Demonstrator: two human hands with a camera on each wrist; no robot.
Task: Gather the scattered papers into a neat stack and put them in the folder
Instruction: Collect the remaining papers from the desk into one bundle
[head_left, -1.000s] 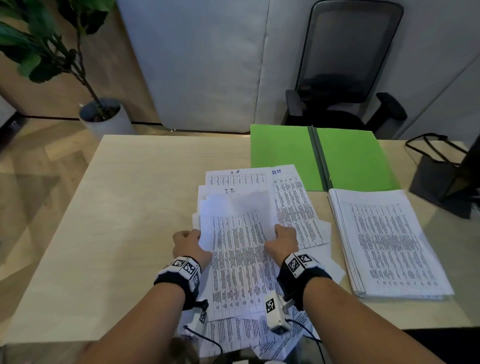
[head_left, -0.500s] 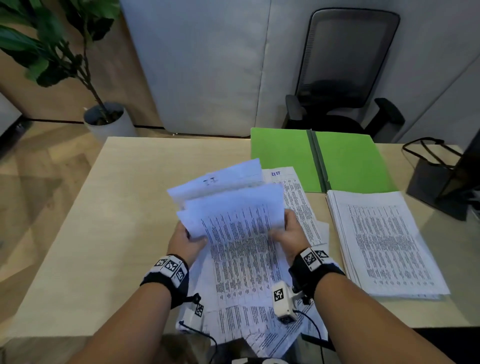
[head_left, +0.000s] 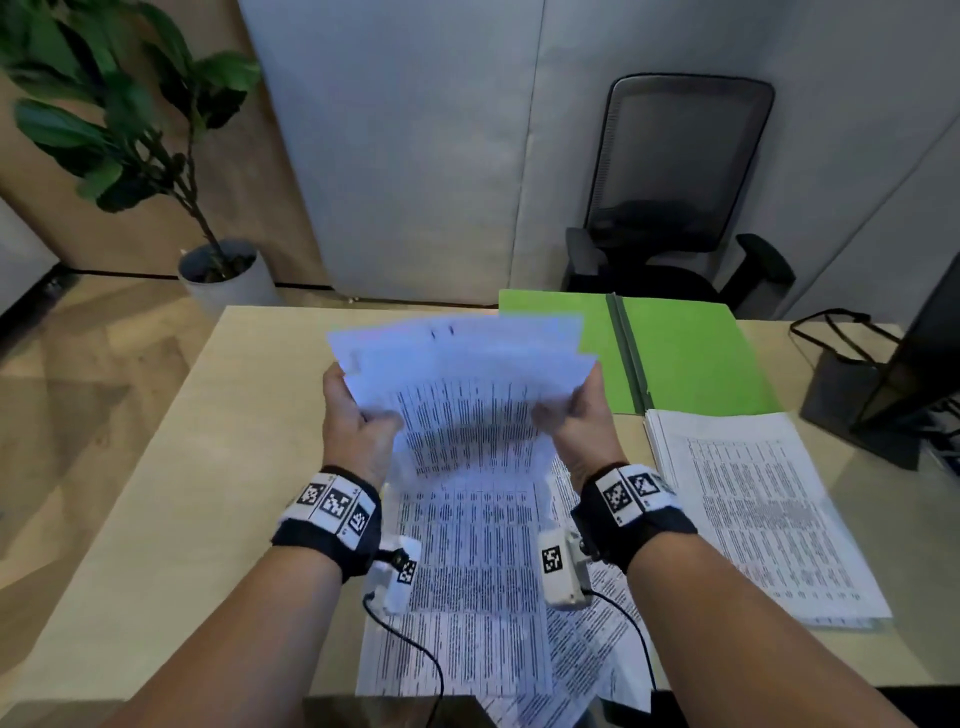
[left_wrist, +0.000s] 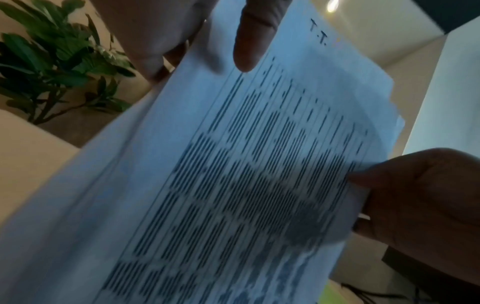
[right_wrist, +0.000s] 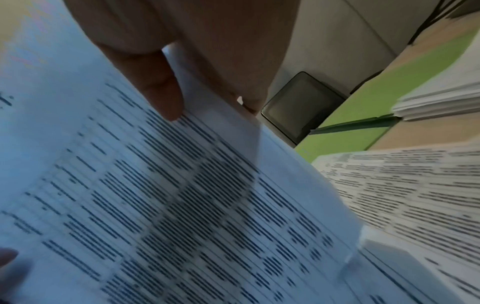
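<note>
Both hands hold a loose bundle of printed papers (head_left: 462, 384) raised above the table, its sheets fanned and uneven. My left hand (head_left: 353, 415) grips the bundle's left edge, thumb on top. My right hand (head_left: 576, 415) grips the right edge. In the left wrist view the thumb (left_wrist: 253, 39) presses on the top sheet (left_wrist: 233, 174); in the right wrist view a thumb (right_wrist: 155, 82) lies on the sheets (right_wrist: 155, 195). More scattered papers (head_left: 478, 571) lie on the table under my wrists. A neat paper stack (head_left: 758, 514) lies at the right. The open green folder (head_left: 675, 353) lies behind it.
The light wooden table (head_left: 171, 467) has bare room at the left. A black stand and a monitor edge (head_left: 893, 379) sit at the far right. An office chair (head_left: 675, 197) stands behind the table, a potted plant (head_left: 156, 171) on the floor at the left.
The hands gripped the loose sheets that lay flat on the table and lifted them up and away from me. The bundle now hangs in the air in front of the folder.
</note>
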